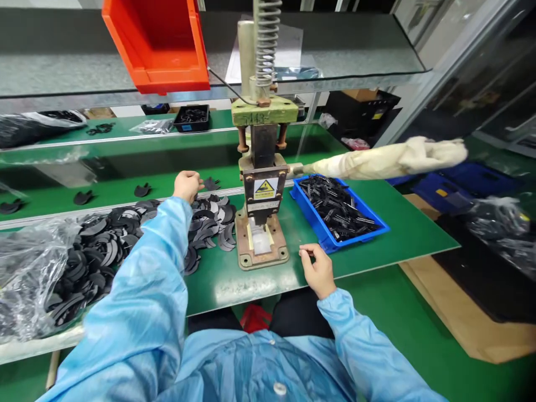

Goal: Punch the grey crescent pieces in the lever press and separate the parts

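Note:
My left hand (188,185) is at the edge of the green belt, its fingers curled in a pinch. A dark curved piece (212,183) lies just beyond its fingertips; whether they hold anything is hidden. Under and beside my left forearm spreads a pile of flat black crescent-shaped pieces (109,245). Midway between my hands stands a hand press (262,184) with a spring on top and a pale block (261,241) on its base. My right hand (318,271) hovers by the table's front edge, thumb and fingers drawn together, near the blue tray (330,245); what they pinch, if anything, is unclear.
The press's cloth-wrapped lever (389,159) sticks out over the blue tray of black parts. A clear plastic bag (29,285) lies at the left. Several dark pieces (142,190) sit on the green belt. An orange bin (157,84) hangs at the shelf edge above.

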### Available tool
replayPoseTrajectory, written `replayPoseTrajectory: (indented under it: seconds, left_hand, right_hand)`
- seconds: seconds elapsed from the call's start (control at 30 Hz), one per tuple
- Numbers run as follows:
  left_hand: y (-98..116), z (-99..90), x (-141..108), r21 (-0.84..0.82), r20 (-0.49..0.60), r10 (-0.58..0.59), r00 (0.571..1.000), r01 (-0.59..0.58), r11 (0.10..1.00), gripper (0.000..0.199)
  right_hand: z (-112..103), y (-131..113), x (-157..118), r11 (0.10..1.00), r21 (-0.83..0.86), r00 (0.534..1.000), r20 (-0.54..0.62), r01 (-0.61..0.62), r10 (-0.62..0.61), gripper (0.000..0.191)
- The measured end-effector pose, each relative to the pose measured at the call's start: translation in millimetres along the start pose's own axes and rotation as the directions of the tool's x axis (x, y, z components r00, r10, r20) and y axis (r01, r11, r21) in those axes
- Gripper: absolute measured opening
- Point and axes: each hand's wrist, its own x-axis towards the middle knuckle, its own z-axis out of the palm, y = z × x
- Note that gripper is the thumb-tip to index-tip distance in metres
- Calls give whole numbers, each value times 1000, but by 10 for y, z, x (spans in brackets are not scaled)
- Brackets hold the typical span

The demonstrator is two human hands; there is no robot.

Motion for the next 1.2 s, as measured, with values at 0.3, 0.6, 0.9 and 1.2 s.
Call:
replayPoseTrajectory:
  seconds: [0.3, 0.6, 0.9, 1.2]
  left_hand:
    - [-846, -667, -2044, 184, 466, 303, 831, -426, 886, 51]
    - [-1553, -820, -2733, 177, 611, 395, 686, -605, 776, 43]
    - [-1477, -773, -2751, 152, 657, 420, 626, -656, 740, 38]
    - [-1425, -753, -2767, 120, 660, 426, 618, -647, 753, 37]
  right_hand:
    - [-207, -242, -86, 995, -55, 995, 55, 85, -82, 21]
    - [-1477, 121, 820, 842, -501, 980, -96, -197, 172, 29]
    - [-1742, 422, 1479, 508, -841, 874, 96, -184, 476, 47]
    - [-1678, 372, 1540, 412, -911, 867, 178, -34, 466, 49]
